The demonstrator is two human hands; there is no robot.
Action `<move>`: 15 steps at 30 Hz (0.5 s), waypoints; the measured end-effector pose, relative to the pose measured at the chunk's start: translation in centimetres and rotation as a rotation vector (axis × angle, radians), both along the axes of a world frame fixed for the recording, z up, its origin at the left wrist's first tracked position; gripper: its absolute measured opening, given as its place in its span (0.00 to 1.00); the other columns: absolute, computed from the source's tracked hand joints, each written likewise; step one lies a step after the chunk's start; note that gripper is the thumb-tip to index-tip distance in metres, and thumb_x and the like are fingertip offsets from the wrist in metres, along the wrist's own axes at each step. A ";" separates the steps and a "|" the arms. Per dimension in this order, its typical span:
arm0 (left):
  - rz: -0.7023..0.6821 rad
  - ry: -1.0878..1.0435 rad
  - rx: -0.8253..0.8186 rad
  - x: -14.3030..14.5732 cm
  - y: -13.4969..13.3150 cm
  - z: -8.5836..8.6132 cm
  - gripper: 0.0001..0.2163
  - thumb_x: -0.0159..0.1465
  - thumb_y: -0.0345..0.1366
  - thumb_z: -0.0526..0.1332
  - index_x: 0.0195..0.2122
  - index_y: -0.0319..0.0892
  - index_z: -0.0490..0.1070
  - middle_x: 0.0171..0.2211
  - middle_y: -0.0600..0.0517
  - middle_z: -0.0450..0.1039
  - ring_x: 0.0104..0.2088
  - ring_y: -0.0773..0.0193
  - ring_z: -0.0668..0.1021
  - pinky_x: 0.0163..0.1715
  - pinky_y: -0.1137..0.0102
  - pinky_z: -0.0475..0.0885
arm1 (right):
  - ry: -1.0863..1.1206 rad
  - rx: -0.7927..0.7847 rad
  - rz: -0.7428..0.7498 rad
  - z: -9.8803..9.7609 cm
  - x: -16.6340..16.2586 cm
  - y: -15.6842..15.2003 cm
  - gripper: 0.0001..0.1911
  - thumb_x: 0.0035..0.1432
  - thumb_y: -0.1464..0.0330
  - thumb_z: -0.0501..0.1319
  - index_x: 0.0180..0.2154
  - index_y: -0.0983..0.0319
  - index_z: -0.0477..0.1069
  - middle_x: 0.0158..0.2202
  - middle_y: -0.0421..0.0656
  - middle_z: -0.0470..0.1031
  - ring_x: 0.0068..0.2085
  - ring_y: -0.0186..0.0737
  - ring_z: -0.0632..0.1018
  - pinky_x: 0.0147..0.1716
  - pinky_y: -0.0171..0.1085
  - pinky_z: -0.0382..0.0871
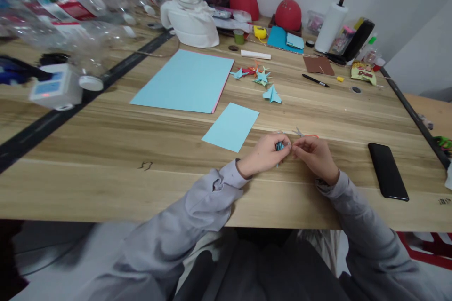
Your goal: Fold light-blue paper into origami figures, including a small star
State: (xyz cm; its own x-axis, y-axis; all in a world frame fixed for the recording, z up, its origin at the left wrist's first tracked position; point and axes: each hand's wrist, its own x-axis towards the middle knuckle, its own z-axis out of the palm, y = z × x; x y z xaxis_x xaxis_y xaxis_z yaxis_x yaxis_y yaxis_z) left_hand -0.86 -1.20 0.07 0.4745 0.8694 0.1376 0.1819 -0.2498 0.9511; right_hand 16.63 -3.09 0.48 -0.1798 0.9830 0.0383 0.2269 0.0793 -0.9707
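My left hand (264, 153) is closed round a small piece of folded blue paper (279, 146), most of it hidden by the fingers. Close beside it, my right hand (315, 156) has thumb and forefinger pinched together at the paper's right side; whatever lies between those fingertips is too small to make out. Just beyond the right hand lie scissors (299, 132) with orange handles, partly covered by the fingers. A light blue paper sheet (231, 127) rests flat to the left of my hands. Farther back sit a blue folded paper figure (272, 94) and several other coloured ones (261, 76).
A stack of large blue sheets (183, 80) lies at the centre left. On the right is a black phone (388, 171); a black pen (315, 80) lies behind. Plastic bottles (70, 14) crowd the far left, near a white box (56, 87). A white roll (331, 26) stands at the wall.
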 end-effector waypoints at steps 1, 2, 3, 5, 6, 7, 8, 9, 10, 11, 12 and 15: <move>-0.002 -0.005 -0.008 0.0 0.0 0.0 0.07 0.62 0.32 0.57 0.26 0.40 0.67 0.23 0.56 0.68 0.18 0.71 0.72 0.20 0.75 0.65 | 0.002 -0.001 0.006 0.0 0.0 0.0 0.12 0.50 0.60 0.69 0.28 0.61 0.74 0.22 0.40 0.76 0.24 0.35 0.77 0.28 0.36 0.73; -0.003 -0.009 -0.011 0.0 0.0 0.0 0.07 0.62 0.32 0.57 0.26 0.40 0.67 0.23 0.56 0.68 0.18 0.72 0.72 0.20 0.75 0.65 | 0.000 0.000 0.009 0.0 0.0 0.0 0.11 0.50 0.60 0.68 0.27 0.61 0.74 0.22 0.40 0.76 0.24 0.35 0.77 0.28 0.36 0.73; -0.004 -0.010 -0.008 0.0 0.0 0.0 0.07 0.62 0.32 0.57 0.26 0.40 0.67 0.23 0.56 0.68 0.18 0.72 0.72 0.20 0.76 0.65 | -0.005 0.001 0.010 0.0 0.1 0.0 0.11 0.50 0.60 0.68 0.27 0.61 0.74 0.22 0.40 0.76 0.24 0.35 0.77 0.28 0.36 0.73; 0.000 -0.005 0.008 -0.1 0.1 0.1 0.07 0.61 0.32 0.57 0.26 0.40 0.68 0.23 0.56 0.68 0.19 0.72 0.72 0.20 0.75 0.65 | -0.016 0.010 0.005 -0.1 0.1 0.0 0.12 0.51 0.59 0.68 0.27 0.61 0.74 0.22 0.40 0.76 0.24 0.35 0.76 0.27 0.36 0.73; 0.002 -0.001 0.014 -0.1 0.1 0.1 0.07 0.61 0.31 0.57 0.26 0.40 0.68 0.22 0.55 0.68 0.19 0.71 0.71 0.21 0.75 0.65 | -0.024 0.015 0.003 -0.1 0.1 0.0 0.12 0.51 0.59 0.68 0.27 0.61 0.74 0.22 0.40 0.76 0.24 0.35 0.76 0.27 0.36 0.73; 0.002 0.004 0.017 -0.1 0.1 0.2 0.07 0.61 0.31 0.57 0.26 0.40 0.68 0.22 0.55 0.68 0.19 0.71 0.71 0.21 0.75 0.66 | -0.031 0.020 0.002 -0.1 0.0 0.0 0.12 0.51 0.59 0.68 0.27 0.60 0.73 0.22 0.40 0.76 0.24 0.35 0.76 0.26 0.36 0.72; 0.000 0.008 0.016 -0.1 0.1 0.2 0.07 0.61 0.31 0.57 0.25 0.40 0.68 0.22 0.55 0.68 0.20 0.71 0.71 0.22 0.75 0.66 | -0.038 0.027 0.002 -0.1 0.0 0.0 0.12 0.51 0.59 0.68 0.26 0.60 0.73 0.21 0.40 0.76 0.23 0.34 0.76 0.26 0.36 0.72; -0.004 0.009 0.010 -0.1 0.1 0.3 0.07 0.61 0.31 0.57 0.25 0.40 0.68 0.22 0.55 0.68 0.20 0.71 0.71 0.22 0.75 0.66 | -0.044 0.033 0.004 -0.1 0.0 0.0 0.12 0.51 0.59 0.68 0.26 0.60 0.73 0.21 0.40 0.76 0.23 0.34 0.75 0.26 0.35 0.72; -0.008 0.005 0.001 -0.2 0.1 0.3 0.08 0.61 0.31 0.57 0.25 0.40 0.68 0.21 0.55 0.68 0.19 0.71 0.71 0.22 0.75 0.66 | -0.049 0.040 0.004 -0.1 0.0 0.0 0.11 0.51 0.59 0.68 0.26 0.60 0.73 0.21 0.40 0.76 0.23 0.34 0.75 0.26 0.35 0.72; -0.015 -0.002 -0.009 -0.2 0.1 0.4 0.08 0.61 0.32 0.57 0.25 0.40 0.68 0.21 0.55 0.68 0.19 0.71 0.71 0.22 0.74 0.67 | -0.053 0.048 0.005 -0.1 0.0 -0.1 0.11 0.51 0.60 0.67 0.26 0.60 0.73 0.21 0.40 0.76 0.23 0.34 0.75 0.26 0.35 0.72; -0.021 -0.013 -0.021 -0.2 0.1 0.4 0.08 0.62 0.32 0.56 0.24 0.40 0.67 0.21 0.55 0.67 0.19 0.70 0.71 0.21 0.74 0.67 | -0.058 0.057 0.003 -0.1 0.0 -0.1 0.10 0.52 0.60 0.67 0.26 0.60 0.73 0.21 0.40 0.76 0.23 0.34 0.75 0.26 0.36 0.72; -0.030 -0.050 -0.056 -0.1 0.1 0.4 0.09 0.62 0.33 0.57 0.24 0.40 0.67 0.20 0.56 0.67 0.19 0.71 0.72 0.20 0.75 0.68 | -0.112 0.104 -0.019 -0.1 -0.1 -0.2 0.10 0.53 0.61 0.66 0.27 0.60 0.74 0.22 0.41 0.76 0.24 0.35 0.75 0.25 0.36 0.71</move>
